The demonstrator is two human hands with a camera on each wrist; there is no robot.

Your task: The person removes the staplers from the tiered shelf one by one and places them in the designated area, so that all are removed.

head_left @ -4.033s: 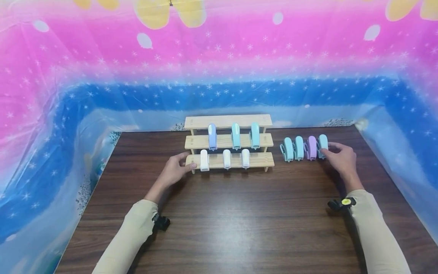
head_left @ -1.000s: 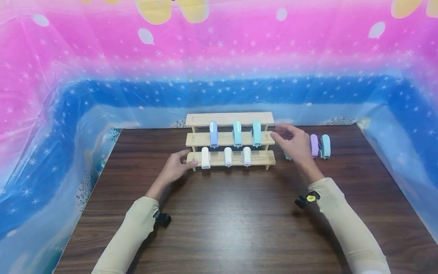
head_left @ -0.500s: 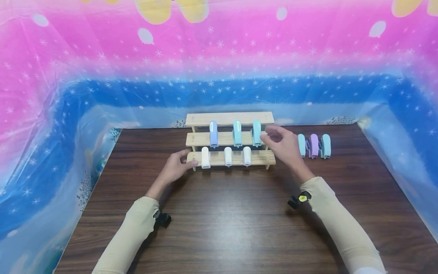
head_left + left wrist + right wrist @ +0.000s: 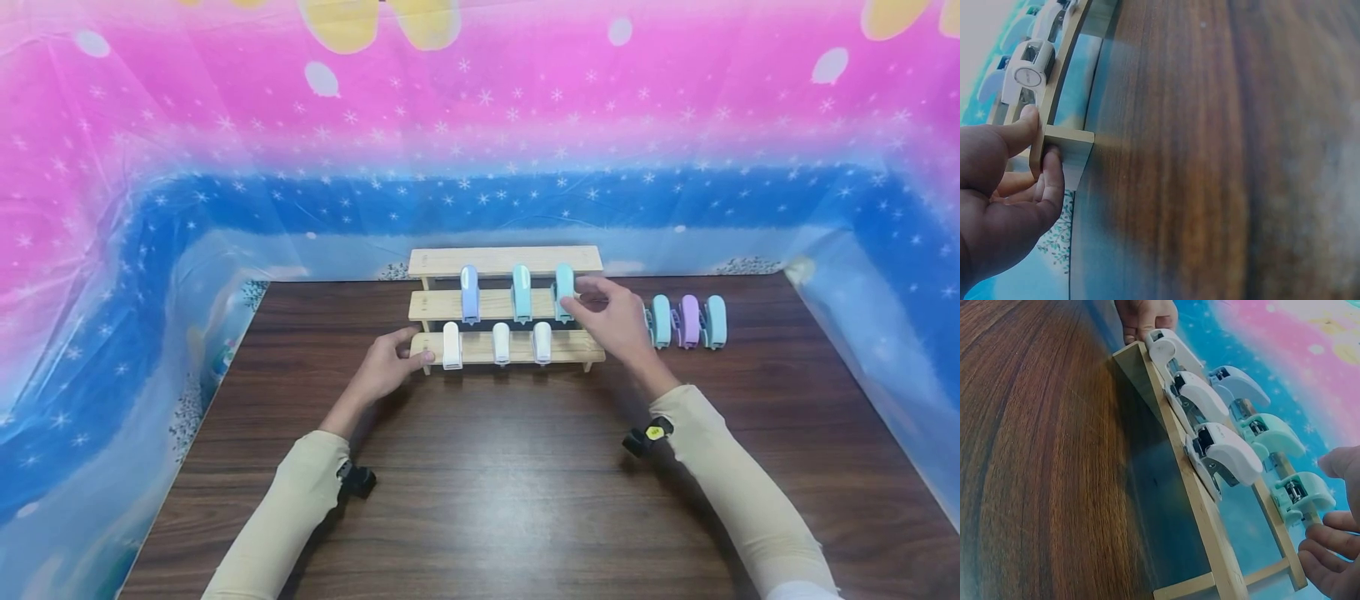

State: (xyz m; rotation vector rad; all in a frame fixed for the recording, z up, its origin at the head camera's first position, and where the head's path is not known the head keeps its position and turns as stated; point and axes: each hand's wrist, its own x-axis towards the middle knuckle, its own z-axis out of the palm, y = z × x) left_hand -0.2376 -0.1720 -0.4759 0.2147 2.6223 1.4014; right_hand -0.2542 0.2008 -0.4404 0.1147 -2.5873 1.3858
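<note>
A three-tier wooden display stand (image 4: 506,260) stands at the back of the table. My left hand (image 4: 386,364) pinches the left end of its lowest shelf, thumb on top and fingers underneath. Three white staplers (image 4: 1232,455) sit on that shelf. Along the middle shelf are a lavender-blue stapler (image 4: 469,294), a mint-green stapler (image 4: 521,293) and a right-hand mint-green stapler (image 4: 1307,489). My right hand (image 4: 615,321) is beside this last stapler, thumb and fingers spread apart around its near side. In the right wrist view a gap shows between them and the stapler; contact is unclear.
Right of the stand, a row of staplers is on the brown wooden table (image 4: 495,500): a mint-green one (image 4: 660,321), a purple one (image 4: 689,321) and another mint-green one (image 4: 716,321). A further one is mostly hidden behind my right hand. A patterned cloth (image 4: 480,200) surrounds the table.
My right hand has moved left from the rightmost stapler in the table row to the right-hand mint-green stapler on the middle shelf. My left hand has kept its hold on the stand.
</note>
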